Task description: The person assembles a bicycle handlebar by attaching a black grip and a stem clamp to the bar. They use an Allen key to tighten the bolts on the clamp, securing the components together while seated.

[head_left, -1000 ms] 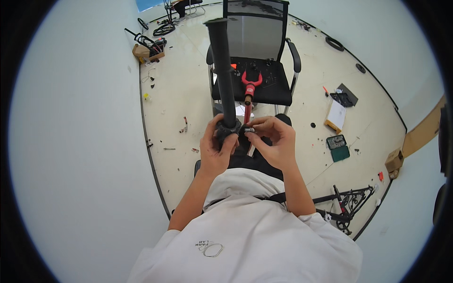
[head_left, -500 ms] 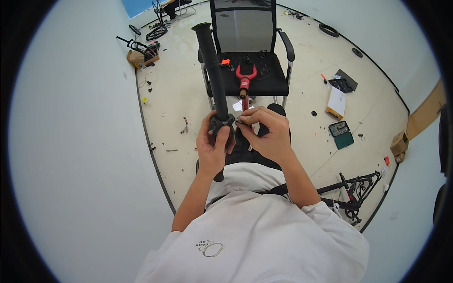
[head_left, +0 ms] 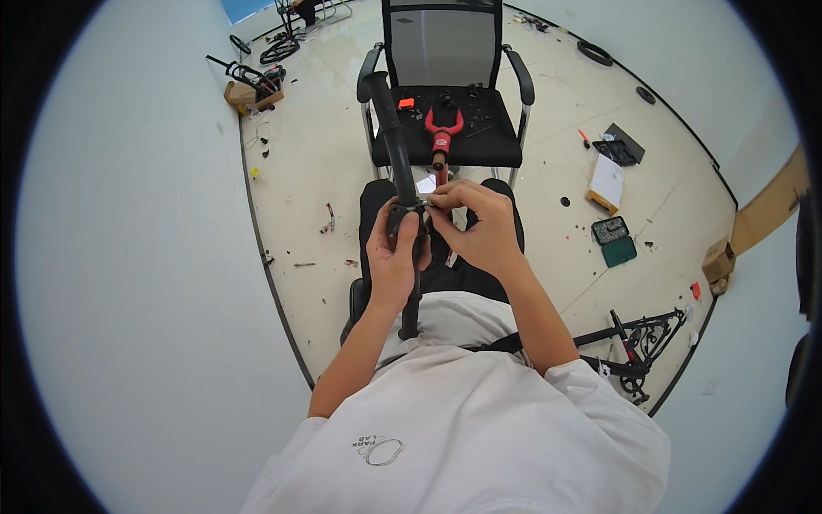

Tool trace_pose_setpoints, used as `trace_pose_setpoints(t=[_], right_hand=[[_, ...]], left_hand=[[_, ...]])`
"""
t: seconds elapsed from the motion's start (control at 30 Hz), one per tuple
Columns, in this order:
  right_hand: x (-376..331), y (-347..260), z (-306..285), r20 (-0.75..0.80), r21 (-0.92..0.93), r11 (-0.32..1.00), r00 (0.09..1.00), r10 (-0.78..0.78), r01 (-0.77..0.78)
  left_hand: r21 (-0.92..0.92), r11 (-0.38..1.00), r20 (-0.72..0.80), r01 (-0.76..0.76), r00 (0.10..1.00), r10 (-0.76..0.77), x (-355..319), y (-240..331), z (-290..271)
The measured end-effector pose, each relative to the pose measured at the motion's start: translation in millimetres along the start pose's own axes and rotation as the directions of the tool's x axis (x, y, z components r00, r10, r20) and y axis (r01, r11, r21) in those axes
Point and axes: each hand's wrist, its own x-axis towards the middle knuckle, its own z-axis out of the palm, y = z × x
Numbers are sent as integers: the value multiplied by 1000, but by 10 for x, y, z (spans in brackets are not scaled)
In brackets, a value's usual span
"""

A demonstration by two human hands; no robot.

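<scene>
A black bicycle handlebar (head_left: 399, 158) with dark grips stands nearly upright over my lap, its top leaning a little left. My left hand (head_left: 392, 265) is wrapped around the black stem clamp (head_left: 399, 214) at the bar's middle, thumb on the near side. At the clamp's right side, the thumb and fingers of my right hand (head_left: 481, 224) pinch a small silvery bolt (head_left: 424, 204), mostly covered by the fingertips. Just beyond, a red bicycle fork (head_left: 442, 134) rests with its prongs on the seat of a black chair (head_left: 396, 146).
Small parts and an orange piece (head_left: 406, 104) lie on the chair seat. On the floor to the right are an open green case (head_left: 618, 250), a white-topped box (head_left: 609, 182) and a black bicycle frame (head_left: 632, 364). A carton (head_left: 243, 92) with bike parts stands far left.
The handlebar has swung: its top has come nearer and right, and its lower end has shifted right. Both hands stay at the clamp, the left slightly higher and further right.
</scene>
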Motion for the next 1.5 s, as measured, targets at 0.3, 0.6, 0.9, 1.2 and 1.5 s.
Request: trace_pose_setpoints(t=[0.3,0.6,0.9,1.2,1.5], right_hand=[[-30,1,-9,53,-67,996,997,-60,63],[-51,4,4,54,-123,981,989,-141,147],[-171,147,40,-90,-23,985,981,-173,172],[-215,90,24,-23,-241,920,946,-323,308],[-163,-78,-56,23,-190,975,993,-112,115]], left_hand=[[64,997,-15,-50,999,51,-4,-19,35],[27,999,1,-34,999,34,-8,-49,23],[48,999,2,-25,1000,25,-37,-62,56],[53,998,22,-33,999,32,-59,-59,80],[70,996,7,-59,998,58,-69,-111,80]])
